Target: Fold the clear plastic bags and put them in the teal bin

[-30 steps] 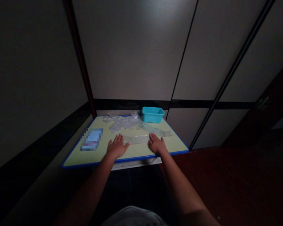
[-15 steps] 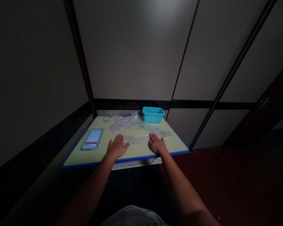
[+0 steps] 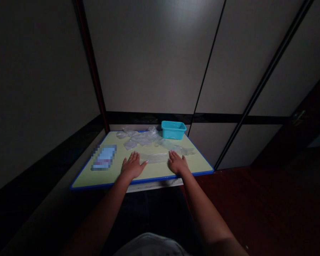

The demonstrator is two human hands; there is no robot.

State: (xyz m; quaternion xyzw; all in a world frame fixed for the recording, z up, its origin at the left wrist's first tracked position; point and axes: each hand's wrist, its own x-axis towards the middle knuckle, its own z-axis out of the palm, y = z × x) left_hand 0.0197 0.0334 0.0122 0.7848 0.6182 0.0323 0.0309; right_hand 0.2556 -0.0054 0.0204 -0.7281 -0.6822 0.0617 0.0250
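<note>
A clear plastic bag [image 3: 157, 158] lies flattened on the yellow tabletop [image 3: 152, 173], stretched between my two hands. My left hand [image 3: 133, 165] rests palm down on the bag's left end, thumb out to the side. At its right end, my right hand [image 3: 177, 163] lies flat with the thumb spread. Neither hand grips anything. Beyond them, more crumpled clear plastic bags [image 3: 141, 138] are heaped at the back left, and another clear bag [image 3: 176, 146] lies spread behind my right hand.
A turquoise plastic basket [image 3: 173, 133] stands at the table's back right. A blurred-out phone-like rectangle [image 3: 105, 157] lies on the left side. The table has a blue edge [image 3: 101, 186]. Grey panelled doors [image 3: 154, 64] rise right behind it, with a wall at the left.
The plastic between my hands lies slightly flatter than before. Both hands stay where they were.
</note>
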